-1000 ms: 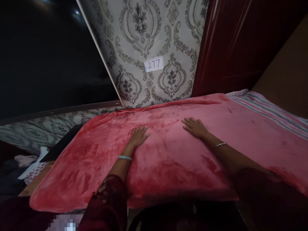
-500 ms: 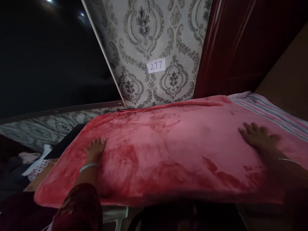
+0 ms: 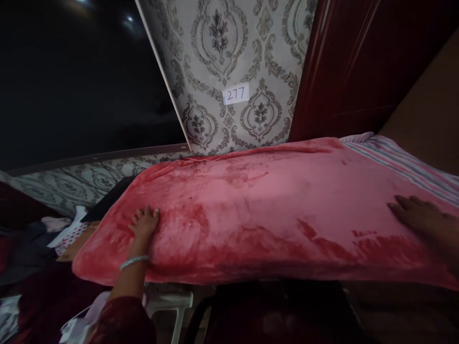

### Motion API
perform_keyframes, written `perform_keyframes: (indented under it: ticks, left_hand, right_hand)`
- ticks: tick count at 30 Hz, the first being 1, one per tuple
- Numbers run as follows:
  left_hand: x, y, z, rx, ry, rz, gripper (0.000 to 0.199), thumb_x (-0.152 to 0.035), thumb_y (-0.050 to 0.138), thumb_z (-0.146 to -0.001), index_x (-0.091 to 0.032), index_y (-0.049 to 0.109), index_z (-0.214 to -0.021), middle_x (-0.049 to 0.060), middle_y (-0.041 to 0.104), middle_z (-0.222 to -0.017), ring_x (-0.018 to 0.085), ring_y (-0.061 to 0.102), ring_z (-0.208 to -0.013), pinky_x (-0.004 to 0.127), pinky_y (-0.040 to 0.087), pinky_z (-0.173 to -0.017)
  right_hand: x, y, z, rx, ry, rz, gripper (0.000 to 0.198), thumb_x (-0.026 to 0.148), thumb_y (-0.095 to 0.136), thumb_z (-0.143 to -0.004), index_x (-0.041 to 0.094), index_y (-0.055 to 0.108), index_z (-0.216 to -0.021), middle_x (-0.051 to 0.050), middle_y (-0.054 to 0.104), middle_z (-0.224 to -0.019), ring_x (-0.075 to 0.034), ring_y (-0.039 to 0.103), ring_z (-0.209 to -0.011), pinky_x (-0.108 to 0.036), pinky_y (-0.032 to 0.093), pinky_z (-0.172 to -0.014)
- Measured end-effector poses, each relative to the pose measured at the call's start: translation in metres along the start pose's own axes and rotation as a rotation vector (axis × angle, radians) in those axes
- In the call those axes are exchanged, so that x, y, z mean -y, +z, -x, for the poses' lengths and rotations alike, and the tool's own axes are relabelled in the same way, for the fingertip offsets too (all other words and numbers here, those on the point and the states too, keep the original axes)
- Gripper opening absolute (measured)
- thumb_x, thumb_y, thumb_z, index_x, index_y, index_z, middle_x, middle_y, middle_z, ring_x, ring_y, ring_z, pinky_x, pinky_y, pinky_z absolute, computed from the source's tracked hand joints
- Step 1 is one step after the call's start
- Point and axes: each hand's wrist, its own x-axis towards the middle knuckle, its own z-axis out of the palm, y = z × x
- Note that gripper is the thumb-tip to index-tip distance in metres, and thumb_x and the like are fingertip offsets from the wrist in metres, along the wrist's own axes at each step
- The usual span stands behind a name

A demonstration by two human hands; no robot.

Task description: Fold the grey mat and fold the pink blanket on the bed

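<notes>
You are resting your bare left hand (image 3: 144, 223) palm down, fingers apart, on the plush pink-and-red blanket (image 3: 251, 215), near its left edge. Your bare right hand (image 3: 421, 217), slightly blurred, is resting on it toward the right side, fingers stretched out and apart. The blanket is lying spread, its far edge running along the grey-and-white patterned wallpaper (image 3: 265, 62), below the white rectangular paper label (image 3: 235, 93) reading 277.

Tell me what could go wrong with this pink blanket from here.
The pink blanket could bunch up under the left hand, which lies spread near its left end. The bracelet behind that hand might snag the pile. The right hand, near the striped cloth, might ruffle it if it slides that way.
</notes>
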Motion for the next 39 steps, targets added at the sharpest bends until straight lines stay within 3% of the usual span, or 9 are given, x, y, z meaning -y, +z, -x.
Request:
perform_keyframes:
  ticks: [3, 6, 10, 15, 22, 27, 33, 36, 39]
  left_hand:
    - [-0.033, 0.014, 0.038, 0.042, 0.264, 0.021, 0.063, -0.043, 0.033, -0.101, -0.012, 0.043, -0.154, 0.022, 0.035, -0.163, 0.035, 0.029, -0.153, 0.062, 0.028, -0.119]
    - [-0.069, 0.03, 0.087, 0.132, 0.604, 0.086, 0.058, -0.038, 0.042, -0.1, -0.015, 0.046, -0.153, 0.018, 0.033, -0.164, 0.031, 0.027, -0.154, 0.056, 0.027, -0.122]
    - [-0.105, 0.035, 0.147, 0.316, 1.001, 0.2, 0.055, -0.042, 0.046, -0.1, -0.022, 0.048, -0.152, 0.013, 0.036, -0.164, 0.027, 0.028, -0.154, 0.055, 0.019, -0.125]
    - [-0.127, 0.027, 0.181, 0.374, 1.084, 0.274, 0.056, -0.041, 0.046, -0.101, -0.022, 0.045, -0.154, 0.013, 0.04, -0.162, 0.024, 0.031, -0.153, 0.052, 0.02, -0.126]
    - [-0.14, 0.034, 0.206, 0.334, 1.121, 0.217, 0.06, -0.039, 0.042, -0.103, -0.017, 0.034, -0.158, 0.015, 0.03, -0.166, 0.025, 0.021, -0.156, 0.056, 0.015, -0.127]
    - [-0.144, 0.036, 0.2, 0.402, 1.311, 0.172, 0.063, -0.041, 0.039, -0.104, -0.019, 0.028, -0.161, 0.014, 0.03, -0.166, 0.022, 0.021, -0.156, 0.052, 0.014, -0.128]
    - [-0.166, 0.043, 0.149, 0.437, 1.423, 0.088, 0.071, -0.055, 0.039, -0.102, -0.022, 0.024, -0.163, 0.013, 0.027, -0.167, 0.026, 0.017, -0.157, 0.057, 0.008, -0.127]
    - [-0.18, 0.05, 0.116, 0.334, 1.388, 0.071, 0.064, -0.051, 0.04, -0.102, -0.029, 0.028, -0.161, 0.009, 0.028, -0.168, 0.025, 0.018, -0.157, 0.058, 0.009, -0.126]
    - [-0.188, 0.055, 0.083, 0.241, 1.207, 0.036, 0.06, -0.047, 0.04, -0.103, -0.027, 0.034, -0.159, 0.01, 0.03, -0.167, 0.027, 0.022, -0.156, 0.058, 0.014, -0.125]
  right_hand:
    - [0.038, -0.008, 0.018, -0.026, 0.007, 0.054, 0.072, 0.076, 0.027, -0.082, 0.029, 0.064, -0.123, -0.024, 0.06, -0.132, -0.061, 0.049, -0.124, -0.09, 0.03, -0.094]
    - [0.105, -0.011, 0.046, -0.089, -0.254, -0.01, 0.067, 0.066, 0.025, -0.093, 0.021, 0.064, -0.125, -0.022, 0.063, -0.132, -0.047, 0.05, -0.133, -0.072, 0.042, -0.107]
    - [0.197, -0.005, 0.092, -0.032, -0.526, -0.134, 0.054, 0.049, 0.033, -0.101, 0.017, 0.062, -0.132, -0.016, 0.06, -0.141, -0.032, 0.052, -0.136, -0.057, 0.042, -0.115]
    - [0.272, 0.013, 0.131, 0.109, -0.797, -0.203, 0.048, 0.041, 0.036, -0.104, 0.021, 0.061, -0.139, -0.013, 0.052, -0.151, -0.027, 0.05, -0.139, -0.051, 0.045, -0.113]
    - [0.319, 0.037, 0.143, 0.27, -0.902, -0.194, 0.051, 0.037, 0.033, -0.105, 0.026, 0.049, -0.152, -0.009, 0.044, -0.157, -0.026, 0.041, -0.146, -0.053, 0.038, -0.117]
    - [0.326, 0.047, 0.133, 0.4, -1.012, -0.169, 0.059, 0.041, 0.036, -0.104, 0.029, 0.032, -0.161, -0.007, 0.035, -0.162, -0.027, 0.031, -0.151, -0.058, 0.029, -0.121]
    - [0.331, 0.062, 0.084, 0.463, -1.066, -0.109, 0.063, 0.054, 0.037, -0.103, 0.031, 0.032, -0.161, -0.007, 0.033, -0.163, -0.03, 0.026, -0.153, -0.063, 0.022, -0.121]
    - [0.336, 0.072, 0.057, 0.397, -1.032, -0.071, 0.06, 0.053, 0.035, -0.103, 0.034, 0.035, -0.159, -0.006, 0.031, -0.164, -0.031, 0.025, -0.153, -0.063, 0.023, -0.119]
    - [0.334, 0.079, 0.028, 0.351, -0.886, -0.006, 0.059, 0.053, 0.032, -0.103, 0.031, 0.04, -0.157, -0.007, 0.032, -0.164, -0.032, 0.028, -0.151, -0.062, 0.026, -0.118]
